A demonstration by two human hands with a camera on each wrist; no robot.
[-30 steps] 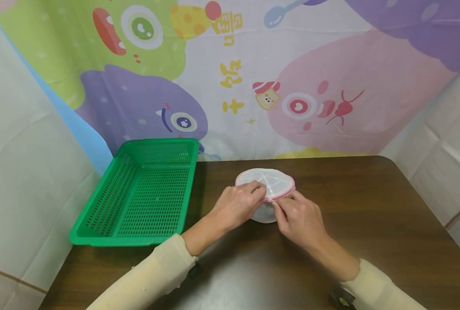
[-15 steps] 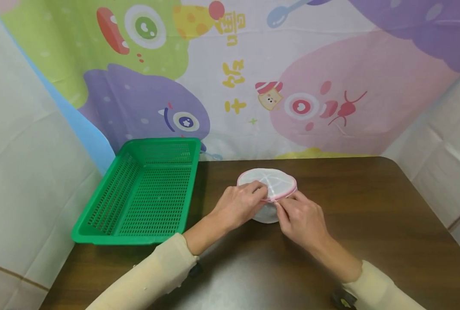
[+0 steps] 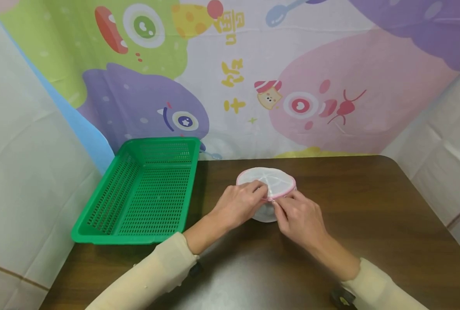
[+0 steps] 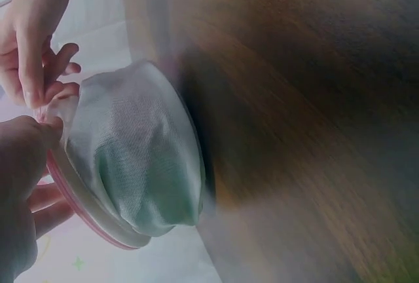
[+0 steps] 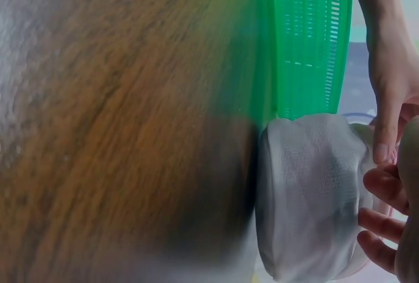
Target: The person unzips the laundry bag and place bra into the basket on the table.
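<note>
A white mesh laundry bag (image 3: 266, 177) with a pink zip round its top stands upright on the brown table. My left hand (image 3: 239, 201) pinches the near edge of its lid by the zip. Just to the right, my right hand (image 3: 302, 216) pinches the zip line at the front, its thumb close to the left fingers. From the left wrist view, the bag's fabric side (image 4: 141, 145) looks soft and creased, and both hands meet at the pink edge. The fingers hide the zip pull. In the right wrist view the bag's side (image 5: 314, 191) is bulged out.
To the left stands a green plastic basket (image 3: 192, 189) with slotted walls, nothing in it. The wooden table (image 3: 369, 206) runs back to a cartoon-printed cloth (image 3: 245, 137). Pale panels close in the left and right sides.
</note>
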